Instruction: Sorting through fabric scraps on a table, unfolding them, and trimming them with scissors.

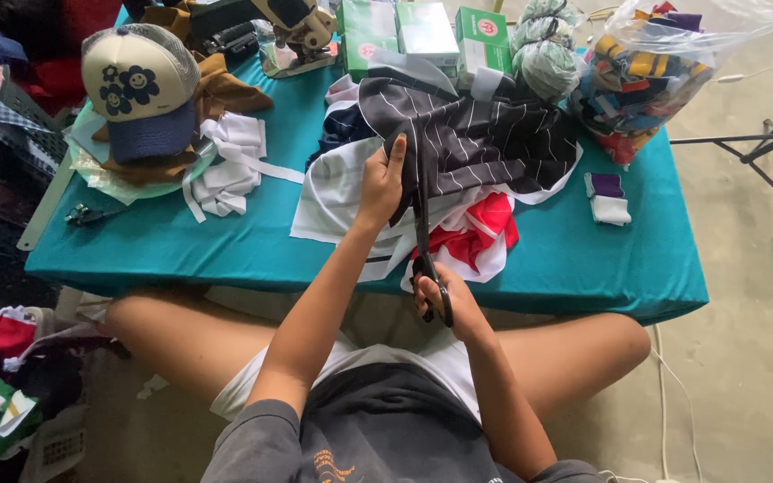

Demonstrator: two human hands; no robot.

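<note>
A pair of black scissors [424, 241] is held in the right hand [447, 300], with the fingers pushed through the handle loops, so this grip is closed around the handles. The long blades are pointed straight away from that grip, up toward the dark striped cloth [476, 134]. Whether the blades are apart or together cannot be told, since they are seen edge-on.

The edge of the striped cloth is pinched in the left hand [381, 183], with the thumb on top and the fingers tucked under. This grip is just beside the blades, on their left, and further from the body than the scissor hand. The cloth is spread out past both grips, over white cloth [333, 192] and red cloth [485, 224] on the teal surface [225, 241].
</note>
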